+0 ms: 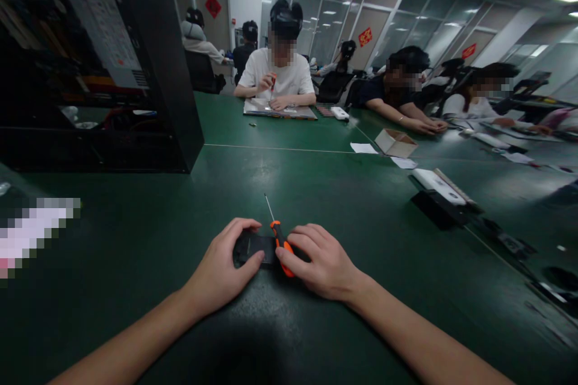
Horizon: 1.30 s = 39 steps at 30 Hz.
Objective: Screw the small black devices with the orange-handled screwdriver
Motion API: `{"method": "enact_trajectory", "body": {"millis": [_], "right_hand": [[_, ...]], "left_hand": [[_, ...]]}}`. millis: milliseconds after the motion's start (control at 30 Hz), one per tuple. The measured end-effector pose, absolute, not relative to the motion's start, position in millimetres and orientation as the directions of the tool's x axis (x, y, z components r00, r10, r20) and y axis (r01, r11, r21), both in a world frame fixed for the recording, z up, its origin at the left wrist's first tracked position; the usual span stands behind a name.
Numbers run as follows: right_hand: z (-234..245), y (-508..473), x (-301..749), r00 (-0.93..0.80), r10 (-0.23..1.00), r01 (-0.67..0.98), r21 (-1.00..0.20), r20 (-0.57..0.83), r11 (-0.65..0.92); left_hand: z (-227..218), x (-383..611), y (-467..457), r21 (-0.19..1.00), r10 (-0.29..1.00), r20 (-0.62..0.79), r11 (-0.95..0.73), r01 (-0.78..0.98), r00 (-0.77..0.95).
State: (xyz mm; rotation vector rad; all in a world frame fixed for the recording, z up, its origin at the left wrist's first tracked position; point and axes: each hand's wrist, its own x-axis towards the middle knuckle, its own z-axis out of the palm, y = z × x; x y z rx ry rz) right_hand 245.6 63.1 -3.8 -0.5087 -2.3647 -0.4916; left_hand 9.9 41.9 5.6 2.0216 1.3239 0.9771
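A small flat black device (253, 248) lies on the green table (316, 192) in front of me. My left hand (226, 267) curls round its left end, thumb and fingers gripping it. My right hand (323, 261) covers its right end and pins an orange-and-black screwdriver (280, 242) against it under the thumb. The screwdriver's thin metal shaft points away from me across the table. Most of the device's right half is hidden under my right hand.
A black open computer case (103, 66) stands at the far left. A black stand with a white device (438, 192) sits at right, a small cardboard box (396, 142) and papers beyond it. Several other people sit working along the far and right sides.
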Motion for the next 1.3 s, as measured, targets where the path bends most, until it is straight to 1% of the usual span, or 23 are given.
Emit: {"method": "enact_trajectory", "body": {"millis": [200,400,467,567,667,900,1100,1200,1300], "right_hand": [[-4,60,238,-0.72,0.297,0.485,0.149,0.627,0.862],[-6,64,239,-0.694,0.317,0.492,0.105,0.647,0.864],[-8,65,240,-0.687,0.351,0.499,0.062,0.636,0.865],[-13,63,240,-0.652,0.413,0.515,-0.03,0.636,0.857],[-15,59,239,-0.627,0.424,0.501,-0.079,0.653,0.862],[-8,55,239,-0.686,0.33,0.429,-0.005,0.649,0.903],[-2,53,240,-0.685,0.34,0.438,-0.01,0.644,0.899],[1,52,243,-0.652,0.34,0.451,-0.014,0.678,0.892],[0,51,247,-0.594,0.368,0.487,-0.045,0.715,0.872]], "left_hand": [[6,6,42,0.743,0.926,0.217,-0.362,0.562,0.31],[-1,4,45,0.744,0.917,0.248,-0.387,0.544,0.313],[-1,3,45,0.749,0.921,0.243,-0.378,0.545,0.305],[1,3,44,0.756,0.93,0.199,-0.347,0.555,0.31],[3,2,42,0.763,0.932,0.176,-0.333,0.554,0.318],[3,0,40,0.764,0.929,0.169,-0.335,0.552,0.331],[3,2,39,0.765,0.929,0.179,-0.339,0.548,0.325],[-2,1,39,0.756,0.925,0.197,-0.355,0.551,0.325],[-7,-1,37,0.734,0.923,0.195,-0.361,0.576,0.331]]}}
